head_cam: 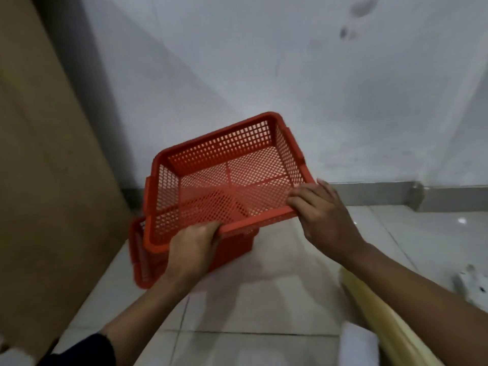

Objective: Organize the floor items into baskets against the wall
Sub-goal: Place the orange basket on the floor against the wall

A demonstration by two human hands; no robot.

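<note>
**Red basket held at its near rim by both hands**

Red mesh basket (227, 178) is held up above the tiled floor (264, 299), tilted so that its open top is turned toward the camera and its latticed bottom can be seen through. Its near rim is gripped by both hands. The left hand (192, 249) is curled over the rim near the left corner, with the fingers hooked inside and the knuckles facing the camera. The right hand (324, 215) is closed on the rim at the right corner, with the fingers laid along the inside edge and the thumb hidden behind.

A second red basket (142, 262) is seen directly beneath the first, resting on the floor in the corner, just beside a large brown cardboard panel (47, 180) that is leaned at the left. A white wall (290, 75) is seen behind, with a grey skirting strip (383, 194) along its base.

At the lower right, a pale yellow roll (383, 326) is laid on the floor, partly covered by the right forearm. A small white object (472, 286) is seen near the right edge; it is too blurred to be identified.
</note>
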